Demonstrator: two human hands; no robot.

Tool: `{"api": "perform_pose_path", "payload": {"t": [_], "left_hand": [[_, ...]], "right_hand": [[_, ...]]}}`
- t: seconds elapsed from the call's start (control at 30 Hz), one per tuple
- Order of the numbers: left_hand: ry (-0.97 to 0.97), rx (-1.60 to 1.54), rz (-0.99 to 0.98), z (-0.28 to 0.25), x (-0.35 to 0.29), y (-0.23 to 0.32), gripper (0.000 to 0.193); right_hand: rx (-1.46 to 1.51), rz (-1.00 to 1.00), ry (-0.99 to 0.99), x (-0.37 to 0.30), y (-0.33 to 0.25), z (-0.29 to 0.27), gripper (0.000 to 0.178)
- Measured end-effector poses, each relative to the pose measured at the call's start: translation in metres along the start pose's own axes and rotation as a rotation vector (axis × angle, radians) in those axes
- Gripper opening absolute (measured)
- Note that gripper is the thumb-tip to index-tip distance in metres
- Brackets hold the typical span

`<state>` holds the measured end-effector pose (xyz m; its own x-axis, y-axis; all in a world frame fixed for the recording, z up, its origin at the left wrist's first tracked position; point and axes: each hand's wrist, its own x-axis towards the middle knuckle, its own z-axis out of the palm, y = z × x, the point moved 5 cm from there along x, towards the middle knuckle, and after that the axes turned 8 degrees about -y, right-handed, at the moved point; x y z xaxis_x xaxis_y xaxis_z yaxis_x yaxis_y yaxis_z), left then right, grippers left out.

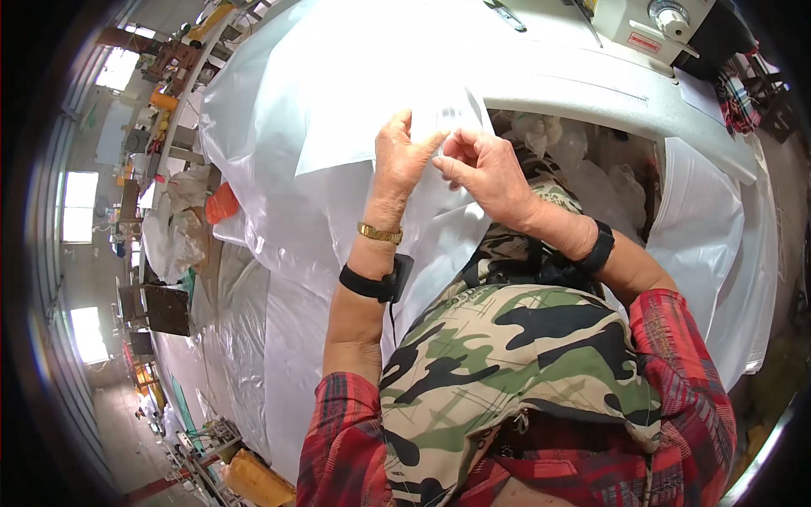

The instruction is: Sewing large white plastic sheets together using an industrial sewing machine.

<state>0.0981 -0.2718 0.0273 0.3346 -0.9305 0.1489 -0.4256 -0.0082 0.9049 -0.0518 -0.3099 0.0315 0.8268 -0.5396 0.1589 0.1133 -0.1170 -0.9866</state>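
A: What is being handled, and how many?

B: One large white plastic sheet (338,93), spread over the upper middle of the frame. Its folded lower corner hangs in the centre, and that is where both hands meet.

A: How do the hands stand?

B: Two hands. The left hand (401,160) is half closed, its thumb and fingers pinching the sheet's edge just above centre. The right hand (486,173) is curled, fingertips pressed together on the same edge, touching the left one's fingers. Both grip the sheet.

A: Anything on the wrists?

B: One gold bracelet (379,233) and one black strap (372,283) on the left forearm, one black band (598,247) on the right. Red plaid sleeves (693,397) fill the lower corners, with a camouflage apron (515,355) between them.

A: And around that?

B: The sheet lies on a pale grey desk (608,93) curving across the upper right, with one white sewing machine (655,29) at the top right edge. More white sheeting (701,245) drapes off the desk at the right and runs down the left centre. Crumpled clear plastic (583,152) sits under the desk edge, partly hidden by the right hand. An orange bundle (221,203) lies at the left.
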Motion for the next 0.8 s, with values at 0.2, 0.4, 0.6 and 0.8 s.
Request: {"api": "perform_pose_path", "payload": {"t": [0.2, 0.4, 0.6, 0.8], "left_hand": [[0.090, 0.354, 0.179, 0.001, -0.012, 0.033, 0.023], [0.012, 0.135, 0.110, -0.007, -0.011, 0.019, 0.013], [-0.043, -0.320, -0.075, -0.003, -0.015, 0.020, 0.015], [-0.040, -0.378, -0.109, -0.008, -0.014, 0.003, 0.014]], "right_hand": [[-0.594, -0.426, -0.049, -0.006, -0.040, 0.013, 0.014], [-0.782, -0.581, -0.223, -0.009, -0.048, 0.027, 0.018], [-0.858, -0.667, -0.275, -0.009, -0.047, 0.037, 0.014], [-0.863, -0.633, -0.292, -0.009, -0.042, 0.043, 0.014]]}}
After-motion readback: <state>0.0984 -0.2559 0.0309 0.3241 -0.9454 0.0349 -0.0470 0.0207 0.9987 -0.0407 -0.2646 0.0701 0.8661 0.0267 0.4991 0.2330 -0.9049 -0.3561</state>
